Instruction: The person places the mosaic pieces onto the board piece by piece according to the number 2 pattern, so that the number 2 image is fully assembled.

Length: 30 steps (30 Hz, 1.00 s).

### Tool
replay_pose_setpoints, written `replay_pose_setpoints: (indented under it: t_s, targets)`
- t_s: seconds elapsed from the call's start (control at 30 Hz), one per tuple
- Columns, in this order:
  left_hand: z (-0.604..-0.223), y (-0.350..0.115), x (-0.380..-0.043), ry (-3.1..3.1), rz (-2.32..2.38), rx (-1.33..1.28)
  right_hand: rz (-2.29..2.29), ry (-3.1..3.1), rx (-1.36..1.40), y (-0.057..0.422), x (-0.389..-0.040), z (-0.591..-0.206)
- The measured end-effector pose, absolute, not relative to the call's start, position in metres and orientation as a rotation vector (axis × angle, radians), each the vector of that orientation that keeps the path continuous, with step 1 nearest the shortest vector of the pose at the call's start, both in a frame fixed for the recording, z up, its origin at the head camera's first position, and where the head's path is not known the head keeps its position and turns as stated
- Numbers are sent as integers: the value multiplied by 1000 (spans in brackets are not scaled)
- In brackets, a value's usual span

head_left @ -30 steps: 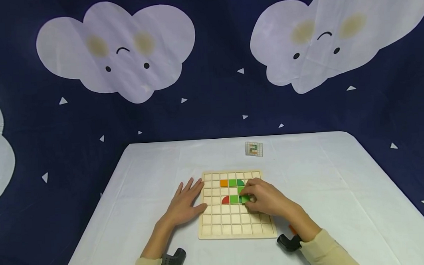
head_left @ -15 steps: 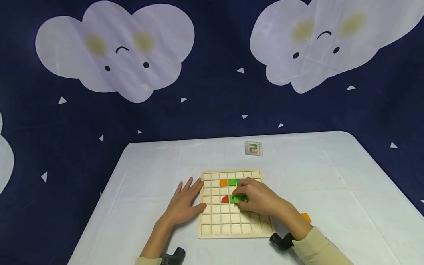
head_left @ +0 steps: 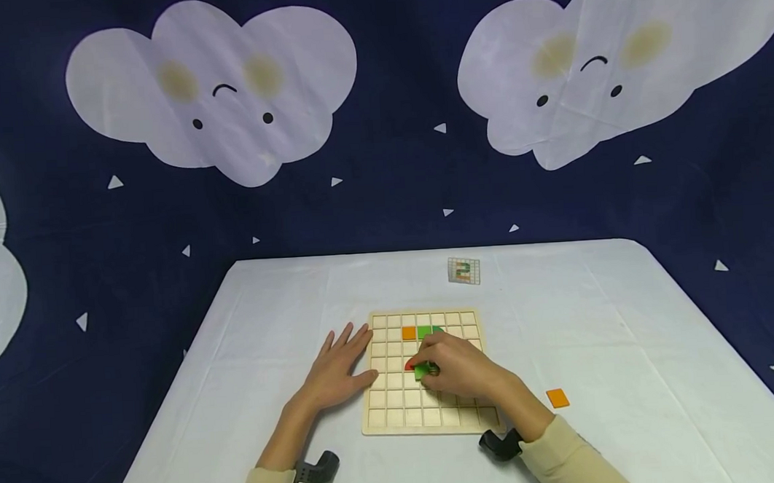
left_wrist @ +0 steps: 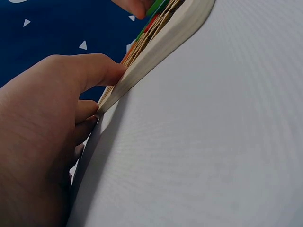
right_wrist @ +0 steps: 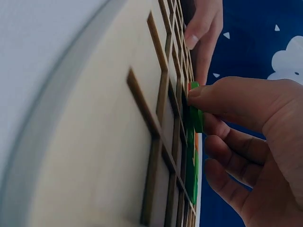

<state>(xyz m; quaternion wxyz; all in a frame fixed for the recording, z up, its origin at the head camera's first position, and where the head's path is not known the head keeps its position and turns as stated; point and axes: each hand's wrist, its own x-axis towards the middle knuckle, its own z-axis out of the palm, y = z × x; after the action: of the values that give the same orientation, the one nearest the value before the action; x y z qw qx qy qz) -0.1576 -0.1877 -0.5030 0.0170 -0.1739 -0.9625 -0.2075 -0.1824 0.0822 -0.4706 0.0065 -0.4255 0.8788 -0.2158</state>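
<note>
My right hand [head_left: 459,365] pinches a green square tile [right_wrist: 196,113] between thumb and forefinger, low over the wooden grid board [head_left: 395,418]. In the head view the tile is close beside a red quarter-circle tile [head_left: 409,366], which my fingertips partly cover. My left hand [head_left: 335,372] lies with spread, straight fingers along the board's left edge; in the left wrist view its thumb [left_wrist: 111,70] touches the rim. Near the board's far side sit an orange square tile [head_left: 408,333], a green square tile [head_left: 424,332] and a teal rounded tile [head_left: 437,329]. The right hand hides other tiles behind it.
A loose orange tile [head_left: 557,398] lies on the white table right of the board. Toward the back stands a small gridded card [head_left: 464,271] printed with a coloured figure like a 2. Black wrist devices [head_left: 321,469] hang by both forearms. Behind is a dark blue cloud-patterned cloth [head_left: 398,197].
My right hand has moved left over the board with the green tile, from the right column to beside the red piece. The loose orange tile has come into full view. My left hand stays put.
</note>
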Motion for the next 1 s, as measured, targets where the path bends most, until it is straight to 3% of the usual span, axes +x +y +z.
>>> replay_pose_setpoints:
  t_s: [1.0]
  targets:
    - [-503,-189,-158,-2994,-650,-549,-661,2708,-1432,66,-176,-475]
